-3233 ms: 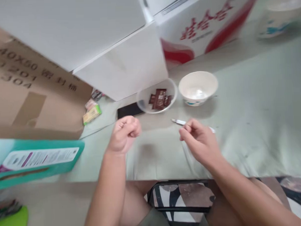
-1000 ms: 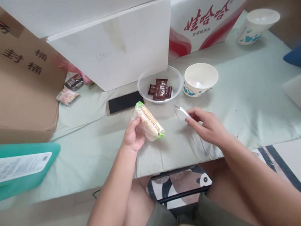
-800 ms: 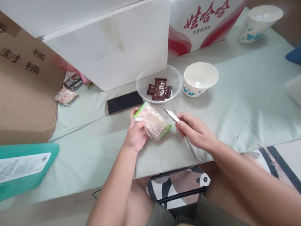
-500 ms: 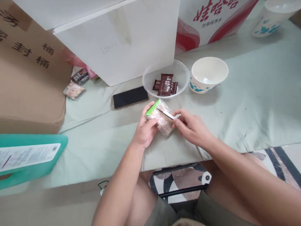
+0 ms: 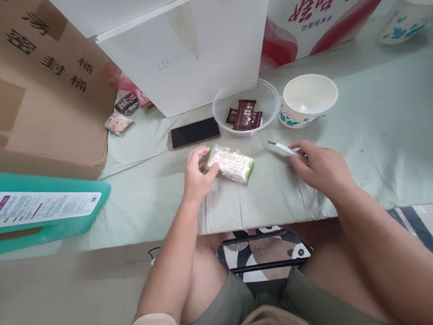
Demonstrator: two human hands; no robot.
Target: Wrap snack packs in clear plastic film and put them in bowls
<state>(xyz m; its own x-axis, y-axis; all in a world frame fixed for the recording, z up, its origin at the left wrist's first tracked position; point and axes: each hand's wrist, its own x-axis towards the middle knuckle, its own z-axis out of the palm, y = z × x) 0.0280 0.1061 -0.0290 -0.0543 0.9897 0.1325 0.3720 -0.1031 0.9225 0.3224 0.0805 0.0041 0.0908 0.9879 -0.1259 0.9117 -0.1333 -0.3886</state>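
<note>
My left hand (image 5: 198, 176) is closed on the left end of a crinkled clear snack packet (image 5: 231, 164) with green ends, pinching it between thumb and fingers low over the cloth. What the packet contains is hard to make out through the shiny film. Off to its right, my right hand (image 5: 321, 170) grips a small knife (image 5: 282, 148) by its white handle. The knife's short dark blade points left, apart from the packet. Behind both hands, a clear plastic bowl (image 5: 218, 122) holds several brown wrapped bars (image 5: 245, 115).
A black phone (image 5: 195, 132) lies left of the bowl, and a white paper tub (image 5: 308, 100) stands at its right. Behind are a white box (image 5: 184, 64) and a red-and-white carton (image 5: 314, 31). Small packets (image 5: 119, 123) lie beside the cardboard box (image 5: 51, 116); a teal container (image 5: 97, 204) is nearer.
The knife has moved right, away from the packet, with my right hand. The packet has turned and sits lengthwise to the right of my left hand. The view has shifted slightly.
</note>
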